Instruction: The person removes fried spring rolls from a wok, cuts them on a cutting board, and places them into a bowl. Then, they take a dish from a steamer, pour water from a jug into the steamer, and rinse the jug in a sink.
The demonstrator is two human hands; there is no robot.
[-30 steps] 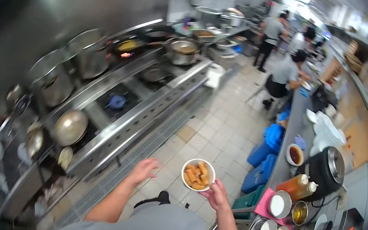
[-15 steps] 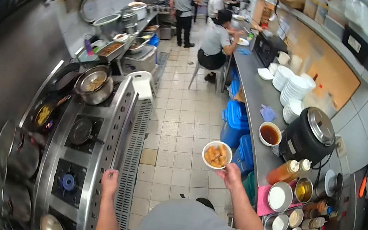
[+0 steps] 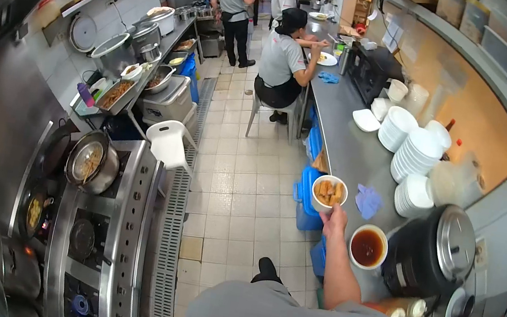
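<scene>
My right hand (image 3: 335, 223) is closed on the near side of a small white bowl (image 3: 319, 205), held out in front of me beside the right counter's edge. Golden-brown chunks of food (image 3: 330, 192) fill the bowl. Just right of my forearm, a white bowl of dark reddish-brown liquid (image 3: 367, 246) stands on the counter. A crumpled purple glove or cloth (image 3: 368, 202) lies a little beyond it. My left hand is out of the frame.
On the right counter (image 3: 351, 151) are stacked white plates (image 3: 416, 156) and a black soup warmer (image 3: 430, 259). A stove (image 3: 130, 218) with pans runs along my left. Ahead stand a white chair (image 3: 169, 144) and a seated person (image 3: 283, 57); blue bins (image 3: 304, 209) sit under the counter.
I have moved forward along the aisle. The bowl of food in my right hand is now closer to the counter edge. My left hand has left the view.
</scene>
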